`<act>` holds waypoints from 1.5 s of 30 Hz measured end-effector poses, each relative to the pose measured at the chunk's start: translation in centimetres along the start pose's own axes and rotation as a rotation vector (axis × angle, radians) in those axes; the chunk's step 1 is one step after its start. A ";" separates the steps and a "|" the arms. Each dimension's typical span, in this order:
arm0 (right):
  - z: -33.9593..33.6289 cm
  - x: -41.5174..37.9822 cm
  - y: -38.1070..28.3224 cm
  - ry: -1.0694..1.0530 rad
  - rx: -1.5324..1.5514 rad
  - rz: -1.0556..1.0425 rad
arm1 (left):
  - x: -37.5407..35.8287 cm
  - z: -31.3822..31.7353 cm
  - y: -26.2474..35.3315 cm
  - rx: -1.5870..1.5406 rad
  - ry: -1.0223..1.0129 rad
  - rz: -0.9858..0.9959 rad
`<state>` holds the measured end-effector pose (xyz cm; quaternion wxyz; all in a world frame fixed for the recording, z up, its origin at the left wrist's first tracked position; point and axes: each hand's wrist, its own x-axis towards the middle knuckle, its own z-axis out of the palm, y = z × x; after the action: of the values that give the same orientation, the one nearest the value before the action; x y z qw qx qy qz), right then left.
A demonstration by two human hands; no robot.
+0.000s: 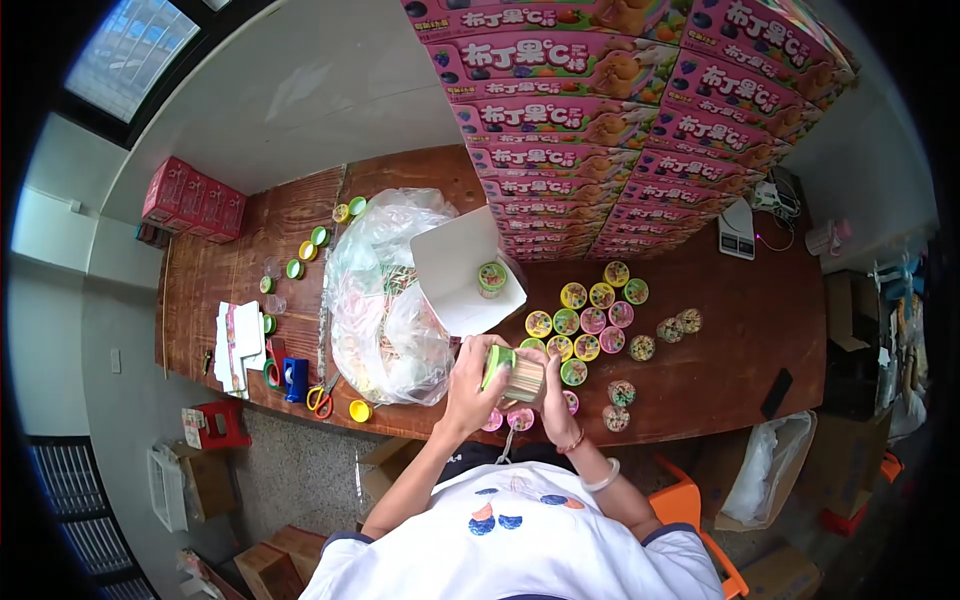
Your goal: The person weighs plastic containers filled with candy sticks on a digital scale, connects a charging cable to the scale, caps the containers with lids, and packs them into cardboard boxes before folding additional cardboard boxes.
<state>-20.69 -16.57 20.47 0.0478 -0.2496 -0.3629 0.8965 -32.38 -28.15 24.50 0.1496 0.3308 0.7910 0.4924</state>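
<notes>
Between my hands, just above the front of the brown table, is a clear jar of thin sticks with a green lid, tilted on its side. The fingers of my left hand wrap round its lid end. My right hand is against the other end. Behind them an open white box holds one green-lidded jar. A clear plastic bag with thin sticks lies left of the box. Yellow, green and pink lidded jars stand together to the right.
Stacked pink cartons rise at the back. Scissors, a blue tape dispenser and white papers lie at the left. A scale stands back right; a black phone-like object lies near the right edge. An orange chair is below.
</notes>
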 end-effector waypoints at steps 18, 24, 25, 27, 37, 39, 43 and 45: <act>-8.8 14.6 8.7 -0.306 0.461 0.915 | 9.8 0.2 -9.3 0.514 -0.574 -0.007; -14.1 10.1 3.6 0.625 -1.139 -0.153 | 10.3 2.9 -23.0 0.630 -0.064 -0.333; -16.8 7.8 3.5 0.737 -1.177 -0.242 | 10.6 3.7 -23.6 0.639 -0.052 -0.431; -22.0 3.3 4.0 0.871 -1.500 -0.002 | 10.5 6.2 -24.3 0.576 0.018 -0.424; -30.8 -0.4 11.4 0.775 -1.357 -0.015 | 7.3 5.8 -22.3 0.090 0.180 -0.140; -29.1 -0.9 9.9 0.821 -1.315 -0.070 | 5.6 -0.9 -17.8 0.151 0.370 -0.127; -23.2 -2.2 5.7 0.878 -1.149 -0.229 | 1.6 -9.9 -26.2 0.219 0.734 -0.324; -19.7 -1.9 3.8 0.838 -1.067 -0.289 | -0.6 -11.9 -34.5 0.387 0.527 -0.267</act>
<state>-9.22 -7.53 6.65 0.1735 -0.5135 -0.7347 0.4080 -51.62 -46.82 -0.27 -0.0620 0.1081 0.9173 0.3781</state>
